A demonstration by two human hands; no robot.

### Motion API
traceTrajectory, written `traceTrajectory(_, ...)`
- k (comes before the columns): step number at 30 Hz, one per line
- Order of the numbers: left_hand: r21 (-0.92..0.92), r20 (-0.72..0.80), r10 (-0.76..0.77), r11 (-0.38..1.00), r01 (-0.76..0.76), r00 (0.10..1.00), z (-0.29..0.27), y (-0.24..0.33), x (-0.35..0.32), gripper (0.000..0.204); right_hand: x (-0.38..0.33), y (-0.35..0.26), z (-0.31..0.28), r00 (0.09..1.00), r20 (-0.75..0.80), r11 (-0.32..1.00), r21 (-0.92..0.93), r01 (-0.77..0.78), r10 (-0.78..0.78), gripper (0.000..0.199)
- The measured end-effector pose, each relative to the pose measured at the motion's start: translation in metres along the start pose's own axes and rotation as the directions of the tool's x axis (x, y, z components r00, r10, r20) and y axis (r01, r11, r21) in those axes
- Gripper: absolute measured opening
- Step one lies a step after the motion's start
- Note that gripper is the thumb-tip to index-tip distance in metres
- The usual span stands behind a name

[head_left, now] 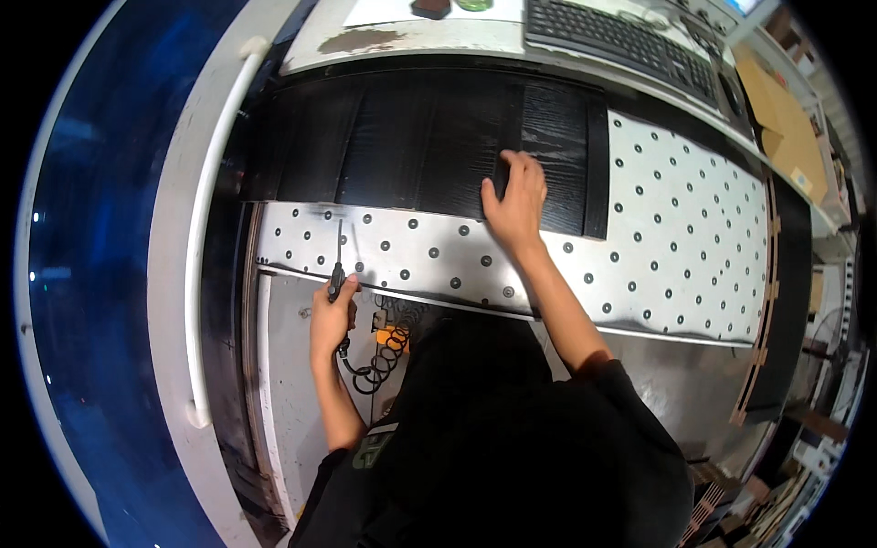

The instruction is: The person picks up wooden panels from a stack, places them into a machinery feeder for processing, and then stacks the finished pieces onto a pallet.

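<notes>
My left hand (332, 320) is closed around a black air blow gun (337, 279), its thin nozzle pointing away over the near edge of the white table. A coiled black hose (395, 345) hangs from the gun's grip. My right hand (518, 203) rests on a black wood-grain panel (388, 137), fingers bent and thumb apart, beside a raised strip toward its right end. That panel lies flat on the white table top (435, 265), which is dotted with round black-rimmed points. The nozzle tip is short of the panel's near edge.
Behind the panel, a white ledge (429, 38) carries a black keyboard (621, 47), a mouse (731, 91) and a small dark block (430, 8). A white rail (212, 228) runs along the left. Brown cardboard (776, 119) stands far right; an orange item (391, 336) sits below the table edge.
</notes>
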State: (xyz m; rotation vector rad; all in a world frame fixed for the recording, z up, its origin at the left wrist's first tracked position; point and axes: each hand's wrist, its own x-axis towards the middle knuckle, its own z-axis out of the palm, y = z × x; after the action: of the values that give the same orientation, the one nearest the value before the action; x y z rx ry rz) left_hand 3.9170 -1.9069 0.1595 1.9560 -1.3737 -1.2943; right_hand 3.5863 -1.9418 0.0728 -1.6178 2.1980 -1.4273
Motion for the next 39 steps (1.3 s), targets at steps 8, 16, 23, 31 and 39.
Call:
traceTrajectory(8, -0.178, 0.537, 0.147, 0.982, -0.059, 0.831, 0.026, 0.018, -0.005, 0.038, 0.020, 0.035, 0.041, 0.996, 0.088, 0.966, -0.260, -0.010, 0.034, 0.061)
traceTrajectory(16, 0.007, 0.702, 0.195, 0.960, -0.281, 0.685, 0.084, 0.086, 0.024, 0.038, -0.033, 0.029, -0.005, 0.994, 0.086, 0.980, -0.191, -0.051, 0.068, 0.049)
traceTrajectory(23, 0.132, 0.418, 0.234, 0.940, -0.314, 0.878, 0.106, 0.112, 0.079, 0.047, -0.089, 0.040, -0.080, 0.983, 0.114, 0.965, -0.234, -0.116, 0.146, 0.051)
traceTrajectory(31, 0.068, 0.840, 0.060, 0.974, -0.215, 0.539, 0.067, 0.076, 0.033, 0.048, -0.092, 0.065, -0.118, 0.984, 0.105, 0.950, -0.294, -0.109, 0.145, 0.051)
traceTrajectory(39, -0.146, 0.758, 0.100, 0.989, 0.018, 0.645, 0.033, 0.029, 0.059, 0.047, -0.046, 0.098, -0.107, 0.985, 0.085, 0.945, -0.305, -0.121, 0.153, 0.051)
